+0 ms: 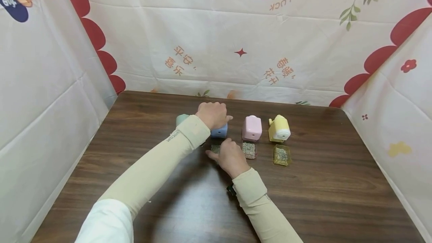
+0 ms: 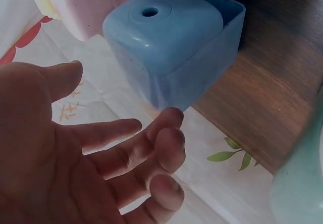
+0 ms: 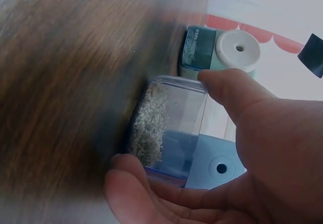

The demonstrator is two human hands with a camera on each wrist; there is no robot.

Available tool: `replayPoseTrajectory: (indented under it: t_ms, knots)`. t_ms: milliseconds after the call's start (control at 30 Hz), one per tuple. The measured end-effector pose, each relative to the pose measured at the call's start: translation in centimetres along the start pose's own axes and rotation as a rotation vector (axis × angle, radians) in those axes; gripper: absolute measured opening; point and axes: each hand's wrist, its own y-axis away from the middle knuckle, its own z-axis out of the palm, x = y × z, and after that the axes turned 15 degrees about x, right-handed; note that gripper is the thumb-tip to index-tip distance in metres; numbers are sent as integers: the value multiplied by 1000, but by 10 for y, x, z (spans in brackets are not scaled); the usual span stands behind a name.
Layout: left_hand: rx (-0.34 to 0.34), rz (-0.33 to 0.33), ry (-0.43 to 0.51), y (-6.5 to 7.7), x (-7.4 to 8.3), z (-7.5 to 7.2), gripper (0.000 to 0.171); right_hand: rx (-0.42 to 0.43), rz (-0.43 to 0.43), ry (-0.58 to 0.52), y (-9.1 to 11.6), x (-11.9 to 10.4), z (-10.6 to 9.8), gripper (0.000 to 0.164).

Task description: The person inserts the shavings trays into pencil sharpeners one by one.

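Observation:
A blue pencil sharpener (image 1: 220,132) stands on the table, with an open slot (image 2: 229,7) at its front in the left wrist view. My left hand (image 1: 212,115) is by it, holding nothing; its fingers (image 2: 123,158) are loosely bent beside the blue body. In front of the sharpener, my right hand (image 1: 233,156) grips a clear shavings drawer (image 3: 184,108) between thumb and fingers. Grey shavings (image 3: 150,125) lie in the drawer. In the head view the hand partly covers this drawer.
A green sharpener (image 1: 181,118) stands to the left, partly behind the left arm. To the right are a pink sharpener (image 1: 252,127) and a yellow one (image 1: 279,128). Their drawers of shavings, one pinkish (image 1: 249,150) and one yellow (image 1: 281,155), lie in front of them.

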Motion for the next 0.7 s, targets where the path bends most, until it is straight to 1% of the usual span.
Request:
replayPoseTrajectory:
  t_ms: [100,267,467,700]
  knots:
    - [-18,-2,17,-1,1,2,47,-1,14,-3,0,0,1,67]
    - [-24,18,28,-2,0,6,38,-4,32,-4,1,1,2,68]
    - [-3,21,52,-3,-3,9,37,9,22,-11,-1,2,2,66]
    - [11,43,67,-4,-5,15,37,5,39,-35,-8,2,0,66]
